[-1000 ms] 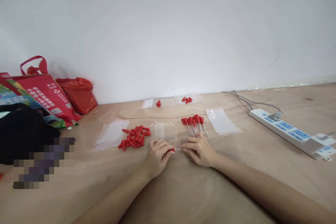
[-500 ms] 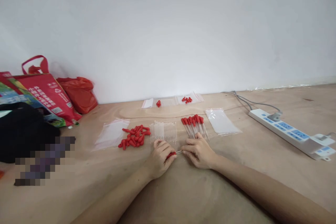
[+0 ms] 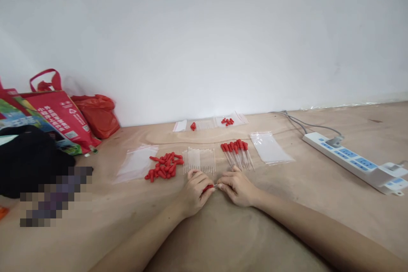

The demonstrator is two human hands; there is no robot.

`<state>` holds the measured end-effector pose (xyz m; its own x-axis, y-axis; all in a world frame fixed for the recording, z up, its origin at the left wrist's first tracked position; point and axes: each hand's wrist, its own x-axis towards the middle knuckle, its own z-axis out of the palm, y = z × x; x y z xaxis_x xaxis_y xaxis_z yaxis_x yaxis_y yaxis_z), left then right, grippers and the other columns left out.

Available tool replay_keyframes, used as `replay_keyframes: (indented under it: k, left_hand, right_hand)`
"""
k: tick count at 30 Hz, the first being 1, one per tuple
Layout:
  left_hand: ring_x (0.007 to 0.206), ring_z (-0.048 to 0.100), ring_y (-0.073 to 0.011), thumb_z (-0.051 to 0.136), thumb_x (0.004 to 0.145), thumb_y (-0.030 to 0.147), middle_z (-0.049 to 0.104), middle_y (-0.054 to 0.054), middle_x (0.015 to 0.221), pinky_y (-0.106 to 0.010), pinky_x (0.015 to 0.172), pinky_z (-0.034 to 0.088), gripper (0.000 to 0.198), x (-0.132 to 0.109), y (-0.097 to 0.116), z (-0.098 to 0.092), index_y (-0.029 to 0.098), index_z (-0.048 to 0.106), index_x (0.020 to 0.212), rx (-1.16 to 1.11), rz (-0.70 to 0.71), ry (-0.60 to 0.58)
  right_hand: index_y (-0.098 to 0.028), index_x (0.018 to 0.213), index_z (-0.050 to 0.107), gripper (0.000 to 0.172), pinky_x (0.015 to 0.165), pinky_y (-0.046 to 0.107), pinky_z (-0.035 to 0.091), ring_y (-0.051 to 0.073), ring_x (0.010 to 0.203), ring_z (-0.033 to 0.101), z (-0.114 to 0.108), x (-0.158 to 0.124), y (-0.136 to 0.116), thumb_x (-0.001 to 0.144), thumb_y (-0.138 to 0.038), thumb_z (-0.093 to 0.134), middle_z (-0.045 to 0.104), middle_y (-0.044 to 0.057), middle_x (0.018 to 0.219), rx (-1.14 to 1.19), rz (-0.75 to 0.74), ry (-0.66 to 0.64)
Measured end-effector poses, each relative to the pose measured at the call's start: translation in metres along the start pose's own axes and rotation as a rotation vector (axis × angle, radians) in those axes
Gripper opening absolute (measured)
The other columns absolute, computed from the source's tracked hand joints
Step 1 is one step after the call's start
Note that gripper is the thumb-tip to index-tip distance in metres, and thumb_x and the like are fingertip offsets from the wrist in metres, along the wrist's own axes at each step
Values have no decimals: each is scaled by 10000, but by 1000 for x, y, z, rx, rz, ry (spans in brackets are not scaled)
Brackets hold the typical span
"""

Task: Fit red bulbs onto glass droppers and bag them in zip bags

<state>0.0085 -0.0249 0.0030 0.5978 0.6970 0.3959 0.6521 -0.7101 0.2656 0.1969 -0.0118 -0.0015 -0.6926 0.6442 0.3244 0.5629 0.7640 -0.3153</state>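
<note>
Our left hand (image 3: 197, 191) pinches a red bulb (image 3: 208, 188), our right hand (image 3: 237, 188) a tube (image 3: 215, 186); loose bulbs (image 3: 168, 162) at ten o'clock.

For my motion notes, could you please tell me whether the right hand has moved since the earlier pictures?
Yes: judged against the power strip, the right hand has shifted slightly leftward, away from it, and a little toward the person.
</note>
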Motion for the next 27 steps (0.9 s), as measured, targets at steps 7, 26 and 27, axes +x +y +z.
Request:
replay_keyframes:
  k: [7,26,27]
  left_hand:
    - [850,519,-184,459,811,273,596,-30,857,-378,851,276,132,2,-7,-3,204,533,895,11,-80,70]
    - [842,512,-189,518,757,219,567,-22,846,-357,777,327,81,2,-14,1,209,586,800,14,-132,93]
    - [844,512,-189,520,755,217,568,-21,846,-357,779,325,79,2,-14,1,210,587,794,19,-138,93]
  right_hand:
    - [-178,753,618,196,662,297,252,167,734,492,-23,5,-1,789,-211,428,592,53,708,-244,-35,-71]
    - [-164,911,497,170,643,275,257,174,708,571,-18,12,69,781,-260,444,639,28,709,-223,757,299]
    - [-165,904,500,167,647,276,254,170,701,569,-18,12,69,784,-265,441,637,24,701,-222,746,308]
